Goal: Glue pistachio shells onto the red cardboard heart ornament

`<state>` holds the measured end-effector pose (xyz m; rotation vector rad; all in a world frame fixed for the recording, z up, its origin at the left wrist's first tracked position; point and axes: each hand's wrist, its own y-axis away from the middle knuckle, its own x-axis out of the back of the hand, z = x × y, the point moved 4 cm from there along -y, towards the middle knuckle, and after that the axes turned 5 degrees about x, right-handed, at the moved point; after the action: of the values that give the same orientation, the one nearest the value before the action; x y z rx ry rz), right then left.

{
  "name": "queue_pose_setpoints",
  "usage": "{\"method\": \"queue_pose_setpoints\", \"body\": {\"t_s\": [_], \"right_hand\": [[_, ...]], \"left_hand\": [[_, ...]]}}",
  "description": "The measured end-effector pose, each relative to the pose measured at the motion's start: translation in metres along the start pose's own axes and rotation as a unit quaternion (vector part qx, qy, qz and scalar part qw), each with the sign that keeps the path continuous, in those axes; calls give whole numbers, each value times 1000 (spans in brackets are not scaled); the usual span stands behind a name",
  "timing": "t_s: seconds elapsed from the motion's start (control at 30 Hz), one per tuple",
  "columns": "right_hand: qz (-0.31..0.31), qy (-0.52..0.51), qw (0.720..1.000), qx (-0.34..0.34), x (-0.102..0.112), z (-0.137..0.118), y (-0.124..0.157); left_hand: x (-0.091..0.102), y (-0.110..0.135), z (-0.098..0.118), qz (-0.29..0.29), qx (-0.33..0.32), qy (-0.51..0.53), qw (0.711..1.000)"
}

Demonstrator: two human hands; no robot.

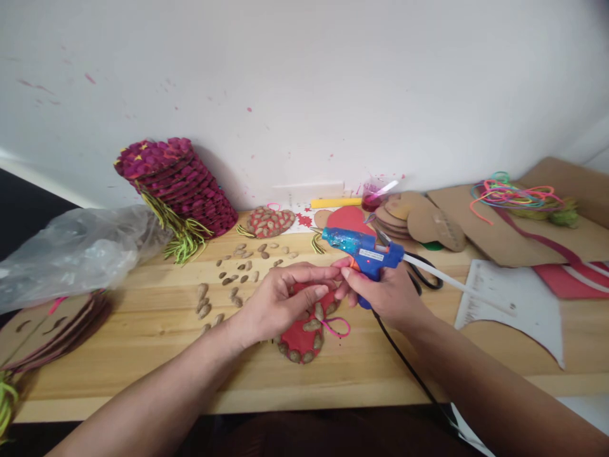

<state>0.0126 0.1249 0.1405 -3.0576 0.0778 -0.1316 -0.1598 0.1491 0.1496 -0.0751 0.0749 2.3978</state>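
Gluing seeds to a felt heart. The red heart (304,333) lies flat on the table (143,355), near its front edge and between the two hands. The left hand (280,304) rests on the heart's upper part, thumb and fingers pinched together over it, seemingly on a small seed, though what they hold cannot be made out. The right hand (385,295), just right of the heart, is closed around the grip of the glue gun (364,252), whose nozzle points left, above the heart. A pink loop (335,327) projects from the heart's right edge; loose seeds (233,273) are scattered left of and behind the heart. For a clean bond, a small bead of glue likely suffices; the seed should be pressed beside its neighbours promptly, fingertips kept off the nozzle, and the cord (404,362) kept clear of the heart.
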Motion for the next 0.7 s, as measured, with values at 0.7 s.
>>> {"method": "queue_pose_setpoints", "body": {"t_s": [0.7], "right_hand": [[-18,36,999,9,-1,-1,0]], "left_hand": [[5,1,4,11,4,-29,1000]]}}
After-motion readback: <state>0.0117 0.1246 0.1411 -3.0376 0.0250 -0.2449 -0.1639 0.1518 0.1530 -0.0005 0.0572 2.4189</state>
